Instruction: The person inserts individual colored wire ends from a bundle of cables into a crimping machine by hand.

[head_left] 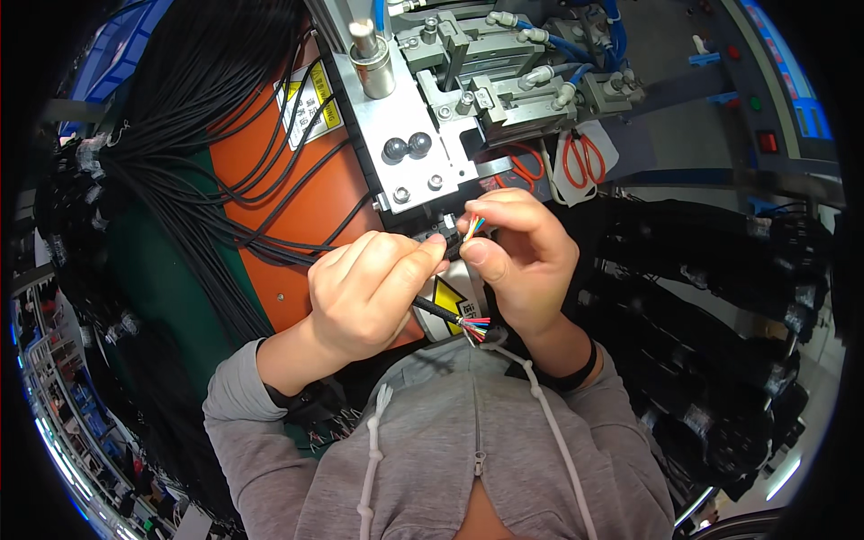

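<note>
A thin black cable [432, 308] is held in the middle of the scene, close to the person's chest, by both hands. The left hand [364, 292] is closed around the cable, with the fingers [409, 261] curled and the thumb pressed along it. The cable's stripped end is pinched by the right hand [522, 261], whose fingers are drawn narrow on a small fan of coloured wires [474, 225] that shows just above the thumb. A second tuft of coloured wires [475, 328] sticks out below the two hands, just above the collar of a grey hooded top [477, 450]. A black band [576, 373] is worn on the right wrist. Just beyond the hands, a grey metal machine [423, 153] with bolts and two dark knobs is seen; whether the wire tips touch it cannot be told. Farther off and to the right, scissors with orange handles [576, 160] hang against the machine. To the left, a large bundle of black cables [207, 117] is draped over an orange and green surface [297, 216]. To the right, further black cable bundles [720, 297] are laid.
</note>
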The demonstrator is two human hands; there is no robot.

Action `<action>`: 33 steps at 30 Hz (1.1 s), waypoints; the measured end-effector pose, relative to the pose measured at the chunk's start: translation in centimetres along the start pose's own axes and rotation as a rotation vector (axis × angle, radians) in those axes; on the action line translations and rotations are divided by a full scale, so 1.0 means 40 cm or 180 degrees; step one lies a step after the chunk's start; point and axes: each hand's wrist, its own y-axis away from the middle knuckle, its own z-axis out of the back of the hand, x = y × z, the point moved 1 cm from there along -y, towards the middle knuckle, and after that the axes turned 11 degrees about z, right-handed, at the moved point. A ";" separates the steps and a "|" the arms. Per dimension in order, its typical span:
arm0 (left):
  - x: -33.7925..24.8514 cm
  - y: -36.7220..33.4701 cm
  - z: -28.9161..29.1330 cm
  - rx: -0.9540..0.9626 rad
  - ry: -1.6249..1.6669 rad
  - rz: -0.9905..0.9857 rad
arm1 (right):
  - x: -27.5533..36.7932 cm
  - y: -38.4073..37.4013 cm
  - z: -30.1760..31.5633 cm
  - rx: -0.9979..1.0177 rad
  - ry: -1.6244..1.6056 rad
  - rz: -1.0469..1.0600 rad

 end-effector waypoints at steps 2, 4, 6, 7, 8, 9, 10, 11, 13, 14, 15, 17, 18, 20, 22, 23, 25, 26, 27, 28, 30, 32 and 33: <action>0.001 -0.001 0.004 0.0026 -0.0001 -0.0037 | 0.003 -0.013 0.018 0.0781 0.1319 0.1100; 0.003 0.000 0.005 0.0017 -0.0039 -0.0060 | 0.004 -0.008 0.031 0.0857 0.1192 0.0966; 0.005 0.001 0.004 -0.0001 -0.0112 -0.0106 | 0.004 -0.004 0.036 0.1006 0.0939 0.0698; 0.005 0.001 0.004 0.0000 -0.0109 -0.0108 | 0.006 -0.002 0.033 0.1004 0.0941 0.0697; 0.005 0.000 0.003 0.0011 -0.0109 -0.0118 | 0.008 -0.004 0.025 0.0775 0.0479 0.0244; 0.005 0.002 0.003 0.0021 -0.0111 -0.0123 | 0.009 -0.005 0.015 0.0546 0.0014 -0.0210; 0.005 0.004 0.003 0.0031 -0.0113 -0.0128 | 0.007 -0.004 0.011 0.0312 -0.0451 -0.0661; 0.006 0.004 0.003 0.0032 -0.0114 -0.0126 | 0.006 -0.003 0.011 0.0312 -0.0452 -0.0664; 0.007 0.005 0.006 0.0063 -0.0135 -0.0201 | 0.004 0.000 0.012 0.0290 -0.0653 -0.0714; 0.007 0.004 0.007 0.0078 -0.0145 -0.0240 | 0.004 0.000 0.013 0.0278 -0.0752 -0.0738; 0.007 0.004 0.008 0.0078 -0.0146 -0.0240 | 0.003 0.000 0.015 0.0278 -0.0753 -0.0737; 0.007 0.003 0.010 0.0017 -0.0138 -0.0283 | 0.002 0.000 0.020 0.0425 -0.0652 -0.0671; 0.007 0.003 0.011 -0.0014 -0.0134 -0.0304 | 0.003 0.000 0.021 0.0499 -0.0601 -0.0638; 0.008 0.004 0.009 -0.0014 -0.0110 -0.0316 | 0.007 0.000 0.015 0.0339 -0.0676 -0.0673; 0.010 0.006 0.007 -0.0014 -0.0068 -0.0339 | 0.012 0.000 0.011 0.0022 -0.0830 -0.0740; 0.010 0.006 0.007 -0.0014 -0.0063 -0.0340 | 0.010 0.001 0.012 0.0019 -0.0826 -0.0740; 0.011 0.006 0.010 -0.0005 -0.0087 -0.0389 | 0.003 0.002 0.012 0.0250 -0.0931 -0.0651; 0.011 0.006 0.012 -0.0001 -0.0099 -0.0413 | 0.001 0.001 0.012 0.0365 -0.0982 -0.0606; 0.011 0.006 0.012 -0.0001 -0.0100 -0.0413 | 0.000 -0.001 0.017 0.0366 -0.0983 -0.0607; 0.011 0.006 0.012 0.0023 -0.0079 -0.0415 | 0.002 -0.005 0.027 0.0575 -0.0780 -0.0409; 0.014 0.006 0.009 0.0070 -0.0030 -0.0417 | 0.004 -0.009 0.042 0.0989 -0.0363 -0.0015; 0.015 0.005 0.002 0.0072 -0.0049 -0.0353 | 0.005 -0.016 0.039 0.0886 -0.0360 -0.0121; 0.015 0.005 -0.002 0.0074 -0.0070 -0.0292 | 0.006 -0.020 0.037 0.0782 -0.0359 -0.0225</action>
